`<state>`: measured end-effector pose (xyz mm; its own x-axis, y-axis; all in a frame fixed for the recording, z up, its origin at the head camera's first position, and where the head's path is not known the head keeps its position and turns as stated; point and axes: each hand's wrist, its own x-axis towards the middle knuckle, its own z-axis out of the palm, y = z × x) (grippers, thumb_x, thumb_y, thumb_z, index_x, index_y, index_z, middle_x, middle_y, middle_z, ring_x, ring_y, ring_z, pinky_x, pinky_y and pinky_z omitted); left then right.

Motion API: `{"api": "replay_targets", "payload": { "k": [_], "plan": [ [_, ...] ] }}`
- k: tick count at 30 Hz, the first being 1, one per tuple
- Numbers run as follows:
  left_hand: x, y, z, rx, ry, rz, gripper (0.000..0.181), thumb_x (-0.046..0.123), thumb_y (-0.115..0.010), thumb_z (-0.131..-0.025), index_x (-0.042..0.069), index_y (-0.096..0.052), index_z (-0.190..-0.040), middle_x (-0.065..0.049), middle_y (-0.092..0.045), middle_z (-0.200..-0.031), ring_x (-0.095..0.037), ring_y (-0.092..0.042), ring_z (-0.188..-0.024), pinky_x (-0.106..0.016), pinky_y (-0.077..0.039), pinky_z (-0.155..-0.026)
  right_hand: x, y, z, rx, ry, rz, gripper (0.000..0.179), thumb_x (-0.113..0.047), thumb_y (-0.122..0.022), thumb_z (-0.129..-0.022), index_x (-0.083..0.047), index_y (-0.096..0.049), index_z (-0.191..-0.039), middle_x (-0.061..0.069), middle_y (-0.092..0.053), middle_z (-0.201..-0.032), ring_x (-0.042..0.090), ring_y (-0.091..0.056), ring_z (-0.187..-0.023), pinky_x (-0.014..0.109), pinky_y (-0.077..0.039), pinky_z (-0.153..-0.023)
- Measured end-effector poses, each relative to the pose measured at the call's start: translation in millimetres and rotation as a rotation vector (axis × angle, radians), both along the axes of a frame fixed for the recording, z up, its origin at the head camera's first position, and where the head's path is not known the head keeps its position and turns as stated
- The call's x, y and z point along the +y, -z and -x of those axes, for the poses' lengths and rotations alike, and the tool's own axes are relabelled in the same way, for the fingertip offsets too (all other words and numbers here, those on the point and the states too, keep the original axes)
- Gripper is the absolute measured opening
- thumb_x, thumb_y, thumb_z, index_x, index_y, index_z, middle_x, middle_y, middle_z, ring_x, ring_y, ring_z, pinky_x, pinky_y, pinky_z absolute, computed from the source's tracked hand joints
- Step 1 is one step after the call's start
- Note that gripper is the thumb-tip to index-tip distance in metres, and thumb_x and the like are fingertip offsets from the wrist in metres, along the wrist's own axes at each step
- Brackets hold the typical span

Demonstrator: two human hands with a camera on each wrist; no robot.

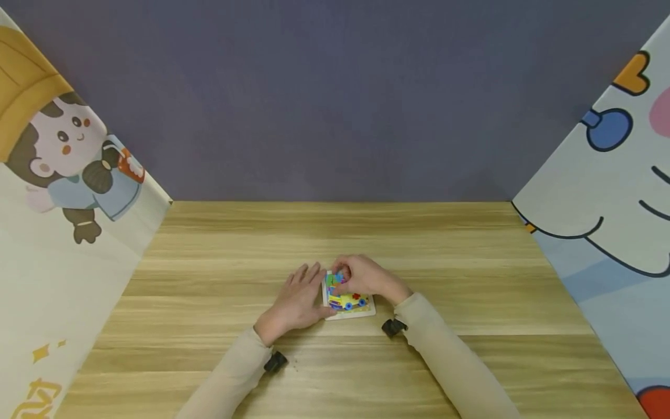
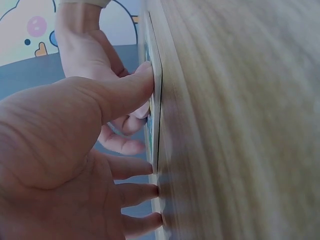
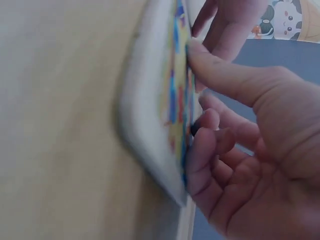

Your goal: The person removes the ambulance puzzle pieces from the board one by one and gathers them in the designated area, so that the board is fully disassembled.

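Note:
A small picture puzzle board [image 1: 352, 316] with a pale border lies on the table between both hands. A yellow vehicle with blue wheels and a red cross shows on its face. My left hand [image 1: 299, 302] rests along the board's left side, its thumb touching the lower left edge and its fingers spread out. Over the upper part, my right hand [image 1: 369, 276] has curled fingers and pinches what looks like a small puzzle piece, mostly hidden by the fingers. In the right wrist view, the right thumb [image 3: 225, 75] touches the board's coloured face.
The wood-grain table [image 1: 251, 233] extends around the board. A dark panel [image 1: 335, 105] stands behind it, with cartoon-printed walls at left and right. Each sleeve carries a small black wrist camera [image 1: 275, 362].

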<state>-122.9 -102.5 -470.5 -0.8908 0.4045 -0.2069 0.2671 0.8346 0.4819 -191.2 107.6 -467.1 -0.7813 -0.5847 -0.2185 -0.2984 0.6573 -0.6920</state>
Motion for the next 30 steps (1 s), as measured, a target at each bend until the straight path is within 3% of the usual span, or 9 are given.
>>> {"api": "replay_targets", "payload": {
  "k": [8,17,22,26,30],
  "plan": [
    [-2.7,-3.3,-0.2,-0.004,-0.005,0.000,0.094,0.051,-0.078,-0.094,0.006,-0.036,-0.165,-0.021,-0.024,-0.175,-0.049,-0.017,-0.163,-0.069,-0.016,-0.131,-0.7,1.0,-0.3,0.050,0.002,0.011,0.038,-0.031,-0.089,-0.089,-0.014,-0.075,-0.120,-0.004,-0.061,-0.074,0.009,-0.053,-0.056,0.023,-0.048,-0.061],
    [-0.4,-1.7,-0.6,-0.002,-0.009,-0.048,0.088,0.048,-0.081,-0.092,0.010,-0.043,-0.162,-0.025,-0.028,-0.173,-0.052,-0.019,-0.161,-0.070,-0.016,-0.131,0.2,1.0,2.0,-0.005,0.002,-0.008,0.040,-0.029,-0.091,-0.087,-0.016,-0.071,-0.118,-0.003,-0.058,-0.074,0.010,-0.048,-0.061,0.025,-0.046,-0.065],
    [0.8,-2.1,-0.1,0.003,-0.027,-0.062,0.090,0.045,-0.085,-0.089,0.012,-0.043,-0.162,-0.024,-0.030,-0.173,-0.052,-0.020,-0.161,-0.070,-0.016,-0.131,0.7,2.2,0.7,0.006,0.012,-0.003,0.041,-0.029,-0.091,-0.087,-0.016,-0.069,-0.119,-0.003,-0.060,-0.076,0.010,-0.051,-0.062,0.027,-0.048,-0.067],
    [1.0,-3.2,0.3,0.010,-0.035,-0.069,0.091,0.045,-0.087,-0.088,0.012,-0.043,-0.161,-0.024,-0.031,-0.172,-0.052,-0.022,-0.160,-0.071,-0.017,-0.130,1.2,5.7,0.7,0.023,0.022,0.009,0.039,-0.032,-0.085,-0.093,-0.016,-0.070,-0.125,-0.003,-0.064,-0.079,0.011,-0.055,-0.062,0.027,-0.049,-0.066],
    [1.7,-3.0,0.6,0.020,-0.042,-0.071,0.092,0.044,-0.087,-0.088,0.011,-0.043,-0.161,-0.024,-0.032,-0.172,-0.052,-0.024,-0.160,-0.071,-0.019,-0.130,0.7,9.8,1.4,0.058,0.057,0.053,0.022,-0.029,-0.075,-0.101,-0.014,-0.076,-0.117,-0.004,-0.071,-0.089,0.009,-0.062,-0.073,0.028,-0.054,-0.073]
  ]
}}
